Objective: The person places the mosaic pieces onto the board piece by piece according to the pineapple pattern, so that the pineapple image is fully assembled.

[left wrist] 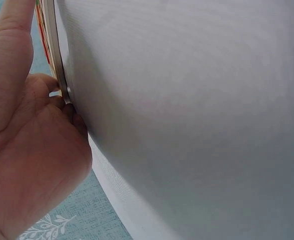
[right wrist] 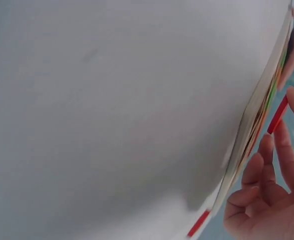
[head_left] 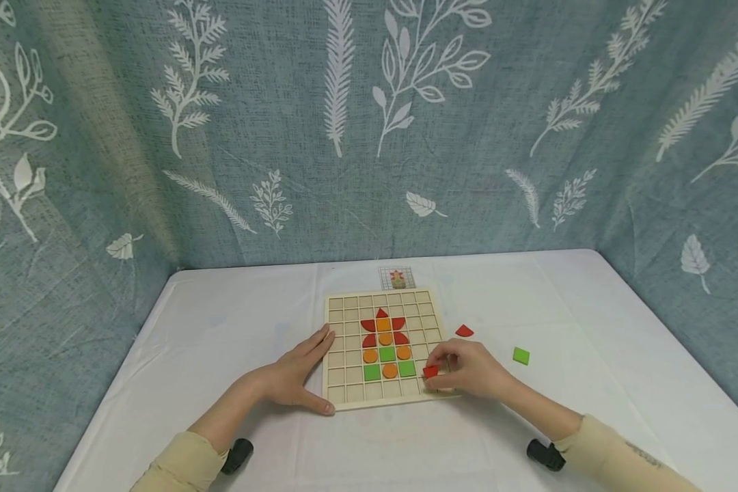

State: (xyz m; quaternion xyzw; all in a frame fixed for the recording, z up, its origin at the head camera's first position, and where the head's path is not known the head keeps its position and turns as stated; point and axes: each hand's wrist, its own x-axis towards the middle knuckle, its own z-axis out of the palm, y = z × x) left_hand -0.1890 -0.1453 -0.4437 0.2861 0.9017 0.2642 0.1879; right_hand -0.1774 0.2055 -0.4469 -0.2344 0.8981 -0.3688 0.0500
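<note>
A square wooden grid board (head_left: 353, 301) lies on the table, with red, orange and green pieces set in its cells as a figure. Against the board's left edge rests my left hand (head_left: 289, 376), its fingers and thumb spread. My right hand (head_left: 470, 369) is over the board's lower right part and pinches a red piece (head_left: 430, 372) between thumb and fingers. In the right wrist view that red piece (right wrist: 278, 115) appears edge-on, thin and flat. A loose red quarter-circle piece (head_left: 464, 331) lies right of the board, and a green square (head_left: 521, 355) lies farther right.
Behind the board a small pattern card (head_left: 397, 278) shows a similar figure on a grid. The table (head_left: 234, 314) has a white cloth, with a blue-green leaf-print curtain (head_left: 295, 137) around its back and sides. Black devices (head_left: 546, 455) sit under both wrists.
</note>
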